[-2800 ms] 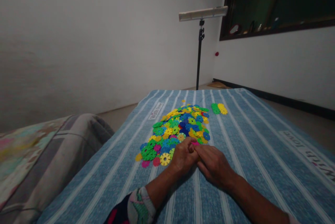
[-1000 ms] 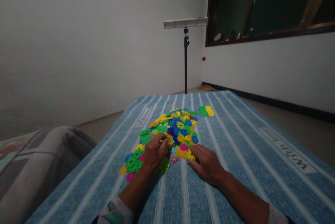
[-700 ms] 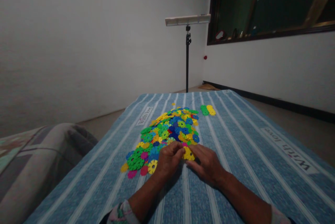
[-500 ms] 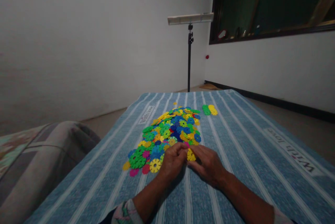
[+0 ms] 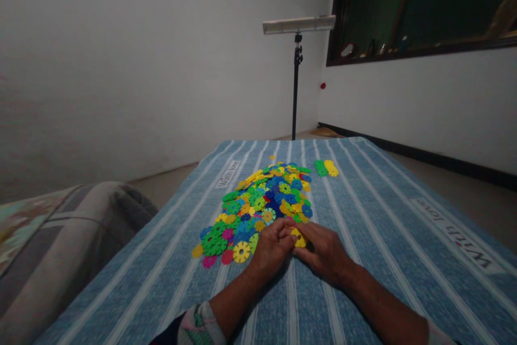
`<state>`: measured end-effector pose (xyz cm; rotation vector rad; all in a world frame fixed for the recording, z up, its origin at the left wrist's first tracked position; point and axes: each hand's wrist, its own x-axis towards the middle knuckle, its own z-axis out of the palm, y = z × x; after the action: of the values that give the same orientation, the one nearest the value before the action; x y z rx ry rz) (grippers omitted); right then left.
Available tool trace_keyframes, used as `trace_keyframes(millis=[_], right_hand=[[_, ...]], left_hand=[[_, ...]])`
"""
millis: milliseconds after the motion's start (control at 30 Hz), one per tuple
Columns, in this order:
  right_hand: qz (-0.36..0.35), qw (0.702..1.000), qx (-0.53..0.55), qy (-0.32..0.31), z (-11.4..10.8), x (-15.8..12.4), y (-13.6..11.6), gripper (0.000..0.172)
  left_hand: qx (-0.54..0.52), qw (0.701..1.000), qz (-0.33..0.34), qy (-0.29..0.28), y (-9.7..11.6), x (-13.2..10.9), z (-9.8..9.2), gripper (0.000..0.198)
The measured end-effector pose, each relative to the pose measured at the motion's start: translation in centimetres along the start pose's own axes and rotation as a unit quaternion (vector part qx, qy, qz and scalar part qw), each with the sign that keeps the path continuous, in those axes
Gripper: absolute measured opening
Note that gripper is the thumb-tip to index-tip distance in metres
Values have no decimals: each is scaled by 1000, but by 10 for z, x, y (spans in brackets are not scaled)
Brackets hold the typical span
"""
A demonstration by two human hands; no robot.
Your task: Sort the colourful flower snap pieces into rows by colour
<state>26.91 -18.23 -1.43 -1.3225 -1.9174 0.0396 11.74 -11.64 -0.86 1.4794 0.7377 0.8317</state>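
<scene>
Between my two hands is a yellow notched plastic disc (image 5: 299, 238), a flower-shaped linking piece with a hole in its middle. My right hand (image 5: 326, 252) pinches it from the right, thumb below and fingers above. My left hand (image 5: 271, 246) has its fingers bent closed at the disc's left edge; the fingertips partly cover that edge. Just beyond the hands spreads a pile of notched discs (image 5: 258, 202) in green, blue, yellow, pink and red. A loose yellow disc (image 5: 241, 252) lies left of my left hand.
A joined green strip of discs (image 5: 321, 168) and a yellow strip (image 5: 331, 168) lie side by side right of the pile's far end. Striped blue cloth (image 5: 383, 226) covers the table. A light stand (image 5: 295, 86) rises behind it. A draped grey blanket (image 5: 100, 226) is at left.
The view has shifted slightly. Both hands stay together at the yellow disc, and my left fingers have moved a little over its left edge.
</scene>
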Motion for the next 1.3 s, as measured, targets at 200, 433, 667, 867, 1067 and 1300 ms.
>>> trace_keyframes(millis=[200, 433, 667, 867, 1067, 1300], right_hand=[[91, 989, 112, 20, 1, -1, 6, 22], [207, 955, 211, 11, 2, -1, 11, 23], [265, 905, 330, -38, -3, 1, 16, 20], [337, 910, 221, 98, -27, 15, 65, 30], [375, 903, 80, 193, -64, 45, 151, 39], [384, 906, -25, 176, -72, 83, 209, 28]], left_hand=[[-57, 998, -14, -17, -5, 0, 1, 29], [-56, 998, -9, -34, -5, -1, 2, 29], [28, 997, 48, -57, -8, -4, 1, 28], [113, 989, 79, -57, -9, -7, -1, 28], [256, 956, 132, -51, -4, -8, -3, 16], [320, 935, 139, -60, -5, -9, -4, 15]])
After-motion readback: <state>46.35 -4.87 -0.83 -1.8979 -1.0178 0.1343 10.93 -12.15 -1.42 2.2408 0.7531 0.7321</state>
